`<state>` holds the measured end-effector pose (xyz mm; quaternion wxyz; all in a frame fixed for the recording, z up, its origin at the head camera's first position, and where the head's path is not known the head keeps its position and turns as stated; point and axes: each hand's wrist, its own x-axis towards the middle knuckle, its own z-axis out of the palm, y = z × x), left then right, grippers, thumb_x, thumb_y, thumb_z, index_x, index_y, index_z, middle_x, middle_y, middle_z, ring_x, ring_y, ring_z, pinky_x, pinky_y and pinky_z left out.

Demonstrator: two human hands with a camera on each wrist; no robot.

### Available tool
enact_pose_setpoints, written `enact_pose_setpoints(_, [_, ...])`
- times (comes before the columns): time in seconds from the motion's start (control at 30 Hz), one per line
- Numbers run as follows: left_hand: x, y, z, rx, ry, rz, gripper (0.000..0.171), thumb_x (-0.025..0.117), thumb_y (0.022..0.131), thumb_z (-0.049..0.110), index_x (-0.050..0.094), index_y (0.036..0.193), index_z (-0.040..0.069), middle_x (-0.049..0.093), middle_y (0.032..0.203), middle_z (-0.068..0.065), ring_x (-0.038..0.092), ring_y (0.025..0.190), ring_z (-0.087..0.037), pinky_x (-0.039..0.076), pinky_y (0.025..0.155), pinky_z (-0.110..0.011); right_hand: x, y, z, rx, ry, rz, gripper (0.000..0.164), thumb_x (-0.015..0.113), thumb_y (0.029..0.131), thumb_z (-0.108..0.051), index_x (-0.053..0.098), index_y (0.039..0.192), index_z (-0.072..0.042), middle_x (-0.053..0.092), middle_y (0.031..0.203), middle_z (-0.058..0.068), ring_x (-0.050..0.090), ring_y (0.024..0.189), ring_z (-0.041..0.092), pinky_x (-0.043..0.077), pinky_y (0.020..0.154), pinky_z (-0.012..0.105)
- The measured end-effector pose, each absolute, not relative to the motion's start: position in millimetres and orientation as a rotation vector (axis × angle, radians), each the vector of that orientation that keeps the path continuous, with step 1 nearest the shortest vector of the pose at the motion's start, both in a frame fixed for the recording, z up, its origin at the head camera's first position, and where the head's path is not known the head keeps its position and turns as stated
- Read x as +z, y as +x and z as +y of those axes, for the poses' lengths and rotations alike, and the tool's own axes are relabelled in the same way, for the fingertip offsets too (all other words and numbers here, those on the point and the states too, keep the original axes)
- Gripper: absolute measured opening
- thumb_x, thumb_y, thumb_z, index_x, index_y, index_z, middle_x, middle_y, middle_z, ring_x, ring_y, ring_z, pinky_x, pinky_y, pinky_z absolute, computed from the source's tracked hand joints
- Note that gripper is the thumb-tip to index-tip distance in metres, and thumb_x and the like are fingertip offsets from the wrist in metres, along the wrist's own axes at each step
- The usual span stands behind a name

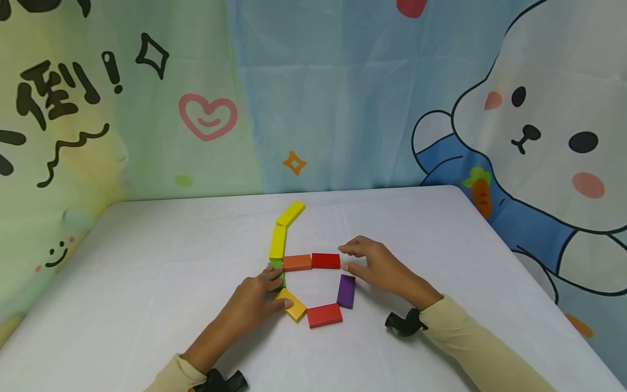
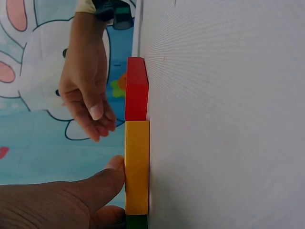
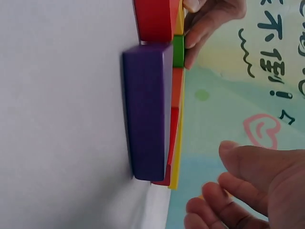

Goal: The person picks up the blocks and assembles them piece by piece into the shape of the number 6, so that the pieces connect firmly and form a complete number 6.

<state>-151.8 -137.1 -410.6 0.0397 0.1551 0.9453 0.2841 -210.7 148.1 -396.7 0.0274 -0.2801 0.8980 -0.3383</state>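
Colored rectangular blocks lie in a joined line on the white table. My left hand (image 1: 256, 298) rests on the green block (image 1: 277, 265) and the orange-yellow block (image 1: 293, 306); its thumb touches the orange-yellow one, and the fingers partly cover the green. In the left wrist view that thumb (image 2: 112, 171) meets the edge of the orange-yellow block (image 2: 137, 167). My right hand (image 1: 377, 267) hovers just right of the far red block (image 1: 325, 261), fingers loosely bent and holding nothing. Below it lies the purple block (image 1: 346, 291), joined near a corner to the near red block (image 1: 325, 316).
An orange block (image 1: 296, 263) sits between the green and far red blocks. Two yellow blocks, one upright in line (image 1: 277, 243) and one slanted (image 1: 291, 213), run toward the back. A printed curtain (image 1: 333, 109) hangs behind the table (image 1: 147, 261).
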Motion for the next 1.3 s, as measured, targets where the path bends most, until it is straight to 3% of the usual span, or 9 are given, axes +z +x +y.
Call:
enact_pose_setpoints(0.4, [-411, -152, -138, 0.853, 0.457, 2.9, 0.063, 0.081, 0.079, 0.032, 0.061, 0.13, 0.001, 0.051, 0.142, -0.006, 0.036, 0.138, -0.028, 0.042, 0.1, -0.045, -405, -230, 136, -1.033, -0.79, 2.722, 0.044, 0.073, 0.088, -0.018, 0.064, 0.129, -0.006, 0.06, 0.117, 0.006, 0.057, 0.108, 0.023, 0.052, 0.088, 0.037])
enact_pose_setpoints(0.7, [-411, -152, -139, 0.869, 0.478, 2.899, 0.062, 0.081, 0.079, 0.031, 0.061, 0.129, 0.0, 0.052, 0.141, -0.007, 0.037, 0.137, -0.028, 0.042, 0.1, -0.045, -410, -239, 128, -0.96, -0.785, 2.679, 0.041, 0.074, 0.088, -0.015, 0.066, 0.127, -0.006, 0.061, 0.106, -0.002, 0.055, 0.098, 0.017, 0.051, 0.084, 0.03])
enact_pose_setpoints(1.3, [-411, -152, -138, 0.867, 0.489, 2.903, 0.062, 0.08, 0.08, 0.031, 0.061, 0.129, -0.001, 0.051, 0.142, -0.007, 0.036, 0.137, -0.027, 0.041, 0.101, -0.045, -406, -241, 126, -0.857, -0.802, 2.69, 0.035, 0.075, 0.085, -0.01, 0.069, 0.119, -0.001, 0.062, 0.104, 0.002, 0.056, 0.093, 0.017, 0.051, 0.08, 0.031])
